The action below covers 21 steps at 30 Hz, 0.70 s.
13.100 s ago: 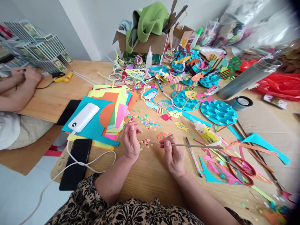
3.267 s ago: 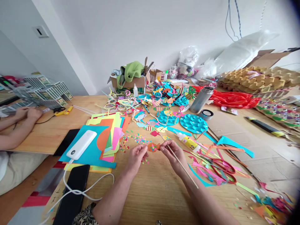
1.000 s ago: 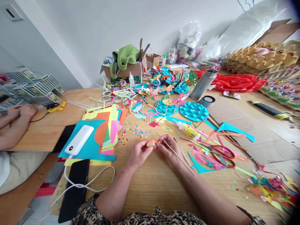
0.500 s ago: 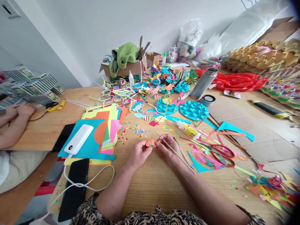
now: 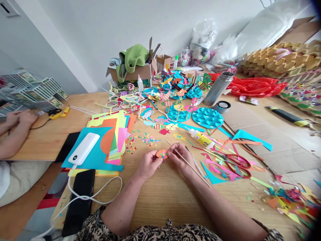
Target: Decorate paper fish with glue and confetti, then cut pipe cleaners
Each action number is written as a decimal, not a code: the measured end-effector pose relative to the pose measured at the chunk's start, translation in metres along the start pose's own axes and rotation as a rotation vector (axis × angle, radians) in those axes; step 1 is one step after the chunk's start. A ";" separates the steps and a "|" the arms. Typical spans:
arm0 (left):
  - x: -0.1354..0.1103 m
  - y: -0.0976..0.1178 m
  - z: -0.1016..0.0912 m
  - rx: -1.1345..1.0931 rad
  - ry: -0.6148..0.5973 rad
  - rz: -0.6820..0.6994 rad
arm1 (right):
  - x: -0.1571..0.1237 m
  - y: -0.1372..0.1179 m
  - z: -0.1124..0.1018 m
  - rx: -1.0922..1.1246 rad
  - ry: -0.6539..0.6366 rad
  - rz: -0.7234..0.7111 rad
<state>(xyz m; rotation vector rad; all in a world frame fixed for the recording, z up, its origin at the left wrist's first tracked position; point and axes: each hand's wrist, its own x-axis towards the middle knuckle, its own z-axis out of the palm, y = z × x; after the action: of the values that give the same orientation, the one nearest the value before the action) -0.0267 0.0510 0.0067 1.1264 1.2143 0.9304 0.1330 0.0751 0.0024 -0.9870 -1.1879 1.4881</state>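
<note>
An orange paper fish with small coloured dots is pinched at its head end between the thumb and fingers of my left hand. My right hand is closed, its fingertips at the fish's tail end, and a thin wooden stick lies slanted through its grip. Whether those fingertips also grip the tail I cannot tell. Beyond my hands lie tiny coloured paper bits and several finished-looking paper fish, among them a yellow one. A glue bottle lies on its side to the right.
Red-handled scissors lie among paper scraps at right. Coloured paper sheets with a white power bank sit at left, near a black phone. Farther back stands a metal flask. Another person's hands are at far left.
Both hands stay nearly in place. The paper fish has turned slightly, and more of its dotted side shows beside my right fingertips.
</note>
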 end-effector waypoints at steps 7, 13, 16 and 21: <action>0.001 -0.003 -0.001 -0.009 -0.008 0.008 | 0.000 -0.001 0.000 -0.036 -0.016 0.036; 0.002 -0.006 -0.002 -0.013 0.029 0.016 | 0.000 -0.002 0.003 -0.055 -0.008 0.045; 0.003 -0.008 -0.002 -0.015 0.038 0.025 | 0.000 -0.001 0.004 -0.085 -0.002 0.047; 0.005 -0.010 -0.004 -0.021 0.065 0.046 | 0.002 0.000 0.003 -0.111 0.006 0.046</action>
<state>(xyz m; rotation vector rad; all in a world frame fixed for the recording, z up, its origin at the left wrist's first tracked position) -0.0299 0.0540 -0.0042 1.1188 1.2327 1.0201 0.1301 0.0762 0.0034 -1.0990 -1.2617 1.4666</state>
